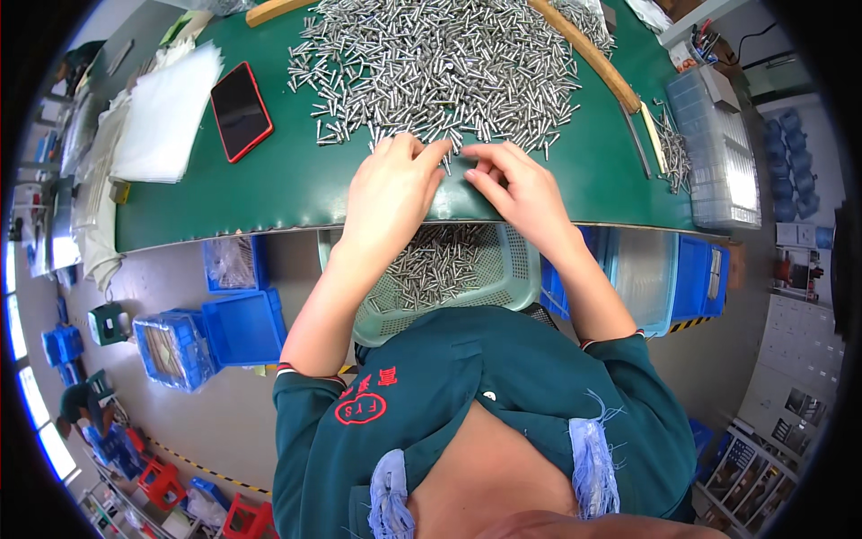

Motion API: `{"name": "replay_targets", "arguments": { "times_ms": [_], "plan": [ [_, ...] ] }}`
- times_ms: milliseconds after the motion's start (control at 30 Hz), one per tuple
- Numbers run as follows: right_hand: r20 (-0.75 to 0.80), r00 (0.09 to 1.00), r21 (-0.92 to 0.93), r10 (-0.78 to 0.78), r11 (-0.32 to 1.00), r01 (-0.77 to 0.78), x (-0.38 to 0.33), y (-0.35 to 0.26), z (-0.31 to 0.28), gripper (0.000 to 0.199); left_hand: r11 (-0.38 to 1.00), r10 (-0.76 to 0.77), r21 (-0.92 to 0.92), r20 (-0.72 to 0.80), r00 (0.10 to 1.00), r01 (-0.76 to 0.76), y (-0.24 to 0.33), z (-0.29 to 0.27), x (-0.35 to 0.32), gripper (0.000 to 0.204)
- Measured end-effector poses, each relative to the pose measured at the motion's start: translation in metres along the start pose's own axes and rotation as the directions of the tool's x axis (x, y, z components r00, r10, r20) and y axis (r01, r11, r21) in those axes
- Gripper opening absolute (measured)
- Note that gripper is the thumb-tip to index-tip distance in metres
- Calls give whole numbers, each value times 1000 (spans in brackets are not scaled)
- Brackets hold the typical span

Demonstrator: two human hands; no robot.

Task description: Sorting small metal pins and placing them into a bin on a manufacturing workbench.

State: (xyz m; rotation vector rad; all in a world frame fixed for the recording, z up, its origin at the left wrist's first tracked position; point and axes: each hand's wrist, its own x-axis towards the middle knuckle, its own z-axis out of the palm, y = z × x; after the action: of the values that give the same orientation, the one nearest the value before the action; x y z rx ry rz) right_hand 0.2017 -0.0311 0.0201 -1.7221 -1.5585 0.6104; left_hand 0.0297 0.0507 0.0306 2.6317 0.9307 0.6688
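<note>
A broad heap of small silvery metal pins (440,67) covers the far middle of the green tabletop (296,193). At its near edge my left hand (392,187) has thumb and forefinger drawn together around a single metal pin at the fingertips. My right hand (523,190) faces it a short gap away, thumb and forefinger apart, the other fingers curled; nothing shows between them. Below the table edge, between my forearms, a pale green plastic basket (516,269) holds many more of these pins.
Wooden strips (588,56) border the heap. A red-edged phone (241,112) and white sheets (171,117) lie to the left. On the right are loose longer metal pieces (672,153) and clear plastic boxes (714,148). Blue bins (242,328) stand on the floor.
</note>
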Motion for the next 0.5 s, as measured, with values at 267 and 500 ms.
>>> {"name": "replay_targets", "arguments": {
  "times_ms": [267, 500],
  "plan": [
    [-52, 987, -144, -150, 979, 141, 1, 11, 7, 21, 998, 11, 57, 50, 999, -14, -7, 10, 4, 19],
    [-38, 987, -153, -156, 977, 148, -6, 6, 4, 14, 999, 23, 45, 48, 999, -25, -3, 4, -8, 20]
  ]
}}
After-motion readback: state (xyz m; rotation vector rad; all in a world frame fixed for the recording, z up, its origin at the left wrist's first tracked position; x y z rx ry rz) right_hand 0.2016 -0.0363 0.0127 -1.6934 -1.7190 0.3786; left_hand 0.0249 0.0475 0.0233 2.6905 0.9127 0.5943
